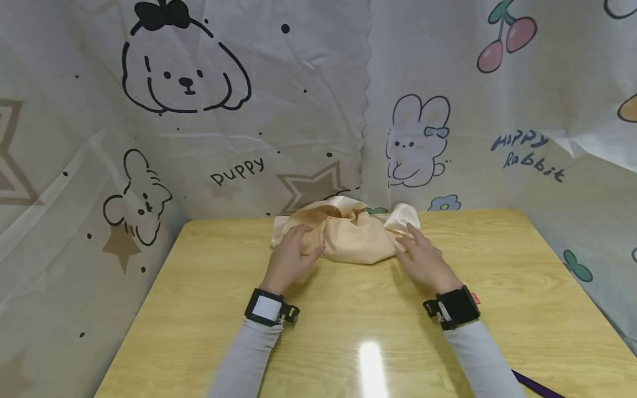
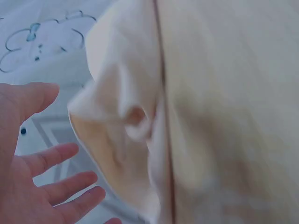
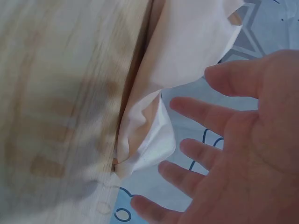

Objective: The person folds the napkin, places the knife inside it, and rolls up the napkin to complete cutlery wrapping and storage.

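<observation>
A crumpled peach satin-like cloth (image 1: 355, 237) lies bunched at the far edge of the table, with a paler, shinier side showing at its folds. My left hand (image 1: 292, 257) is at the cloth's left end, fingers spread; the left wrist view shows the fingers apart from the cloth (image 2: 121, 116). At the other end, my right hand (image 1: 423, 257) has its fingers extended toward the cloth. In the right wrist view, those fingertips (image 3: 180, 105) sit close beside a pale fold (image 3: 156, 140) with nothing pinched between them.
The wood-grain table (image 1: 318, 331) carries a bright light reflection near its front. A dark purple strip (image 1: 537, 384) shows at the lower right beside my right sleeve. Printed curtains (image 1: 308, 121) with cartoon animals hang behind and along both sides of the table.
</observation>
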`<state>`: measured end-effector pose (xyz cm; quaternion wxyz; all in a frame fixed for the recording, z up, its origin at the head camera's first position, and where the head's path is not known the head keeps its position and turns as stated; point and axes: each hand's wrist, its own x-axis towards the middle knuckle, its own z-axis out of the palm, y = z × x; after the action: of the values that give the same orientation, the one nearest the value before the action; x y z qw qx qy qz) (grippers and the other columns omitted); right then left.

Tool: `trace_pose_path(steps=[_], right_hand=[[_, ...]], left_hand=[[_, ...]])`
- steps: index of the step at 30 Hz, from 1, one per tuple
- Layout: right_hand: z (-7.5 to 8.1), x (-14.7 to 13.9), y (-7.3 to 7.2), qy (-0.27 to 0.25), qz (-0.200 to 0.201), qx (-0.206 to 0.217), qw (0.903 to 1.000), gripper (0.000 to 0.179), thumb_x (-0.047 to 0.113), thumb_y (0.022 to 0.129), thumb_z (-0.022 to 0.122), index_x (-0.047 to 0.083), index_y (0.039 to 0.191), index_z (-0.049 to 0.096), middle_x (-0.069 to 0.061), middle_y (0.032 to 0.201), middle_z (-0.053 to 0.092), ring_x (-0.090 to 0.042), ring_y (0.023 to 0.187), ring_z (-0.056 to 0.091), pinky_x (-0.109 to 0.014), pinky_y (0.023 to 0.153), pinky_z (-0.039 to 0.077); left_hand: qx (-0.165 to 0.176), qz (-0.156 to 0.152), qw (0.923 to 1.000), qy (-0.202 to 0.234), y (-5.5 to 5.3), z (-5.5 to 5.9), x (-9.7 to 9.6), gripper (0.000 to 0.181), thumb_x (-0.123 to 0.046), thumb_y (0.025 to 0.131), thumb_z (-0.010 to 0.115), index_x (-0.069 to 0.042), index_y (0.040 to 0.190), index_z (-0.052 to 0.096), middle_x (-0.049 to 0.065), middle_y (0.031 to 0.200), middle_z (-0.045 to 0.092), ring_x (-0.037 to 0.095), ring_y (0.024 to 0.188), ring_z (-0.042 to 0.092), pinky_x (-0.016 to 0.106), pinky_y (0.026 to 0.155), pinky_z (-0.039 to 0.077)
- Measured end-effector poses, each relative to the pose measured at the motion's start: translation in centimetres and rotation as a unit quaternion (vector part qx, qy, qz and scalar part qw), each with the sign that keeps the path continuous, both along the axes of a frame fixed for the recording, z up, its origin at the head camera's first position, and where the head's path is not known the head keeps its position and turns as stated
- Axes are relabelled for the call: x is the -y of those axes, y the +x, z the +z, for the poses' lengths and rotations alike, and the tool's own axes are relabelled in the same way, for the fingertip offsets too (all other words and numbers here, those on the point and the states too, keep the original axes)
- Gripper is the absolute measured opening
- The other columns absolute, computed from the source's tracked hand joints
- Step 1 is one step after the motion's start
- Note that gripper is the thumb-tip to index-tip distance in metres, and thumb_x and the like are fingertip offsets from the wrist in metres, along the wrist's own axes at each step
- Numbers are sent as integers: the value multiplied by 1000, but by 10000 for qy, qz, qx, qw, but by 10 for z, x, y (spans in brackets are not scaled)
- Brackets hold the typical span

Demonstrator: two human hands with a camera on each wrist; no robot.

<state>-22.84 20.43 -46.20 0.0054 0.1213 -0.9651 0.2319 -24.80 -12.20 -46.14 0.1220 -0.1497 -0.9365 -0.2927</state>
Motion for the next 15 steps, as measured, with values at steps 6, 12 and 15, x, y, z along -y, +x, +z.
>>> trace_pose_path(steps=[6, 12, 15], right_hand=[[-5, -4, -18, 162, -87, 134, 9997, 50, 31, 103, 40, 3, 144, 46, -21, 160, 11, -43, 141, 12, -76, 99, 23], [-11, -6, -26, 192, -76, 506, 9985, 46, 30, 103, 38, -1, 132, 57, -23, 157, 18, -45, 139, 15, -79, 98, 22], [-14, -9, -26, 291, -82, 510, 9982, 40, 29, 102, 40, 0, 118, 62, -25, 149, 35, -46, 134, 27, -76, 96, 28]], left_hand=[[14, -500, 9968, 619, -27, 4, -41, 52, -45, 91, 60, -17, 135, 57, 13, 147, 40, 27, 133, 35, 62, 101, 37], [390, -481, 9957, 681, -43, 0, -67, 63, -48, 91, 59, -14, 144, 49, 15, 155, 27, 32, 137, 28, 62, 106, 30], [341, -471, 9967, 564, -45, -3, -74, 65, -47, 93, 57, -9, 145, 46, 11, 154, 32, 30, 137, 28, 65, 103, 27]])
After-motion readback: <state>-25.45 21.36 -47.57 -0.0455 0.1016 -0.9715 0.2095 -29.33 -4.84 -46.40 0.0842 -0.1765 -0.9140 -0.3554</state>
